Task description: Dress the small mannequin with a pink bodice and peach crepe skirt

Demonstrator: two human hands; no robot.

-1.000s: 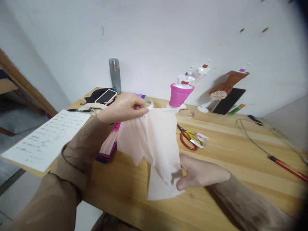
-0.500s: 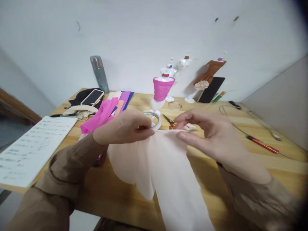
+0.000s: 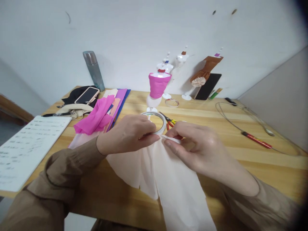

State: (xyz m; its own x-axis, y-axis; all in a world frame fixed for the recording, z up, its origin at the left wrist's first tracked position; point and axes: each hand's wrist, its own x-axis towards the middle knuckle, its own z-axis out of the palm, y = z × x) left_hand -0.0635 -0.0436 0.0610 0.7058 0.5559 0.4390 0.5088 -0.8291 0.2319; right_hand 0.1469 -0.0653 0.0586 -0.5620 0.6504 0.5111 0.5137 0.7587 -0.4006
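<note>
A pale pink sheet of crepe paper or thin cloth (image 3: pixel 178 183) hangs in gathered folds from both hands, over the table's front edge. My left hand (image 3: pixel 130 133) is closed, pinching the gathers at the top edge. A roll of white tape (image 3: pixel 164 123) stands against its fingers; whether that hand grips the roll too, I cannot tell. My right hand (image 3: pixel 197 144) pinches the top edge of the same sheet between thumb and forefinger, just right of the left thumb. Behind the hands lie scissors (image 3: pixel 169 120) with red and yellow handles, partly hidden.
A small mannequin in a pink wrap (image 3: pixel 160 85) stands beyond the hands, other mannequins behind it. Folded coloured sheets (image 3: pixel 96 115), a phone (image 3: pixel 87 95), a bottle (image 3: pixel 94 70) and a written page (image 3: pixel 31 144) lie left. A red-handled corded tool (image 3: pixel 256 140) lies right.
My right hand has moved left toward my left hand and closed on the sheet's top edge. The tape roll shows more fully, and the view has shifted slightly.
</note>
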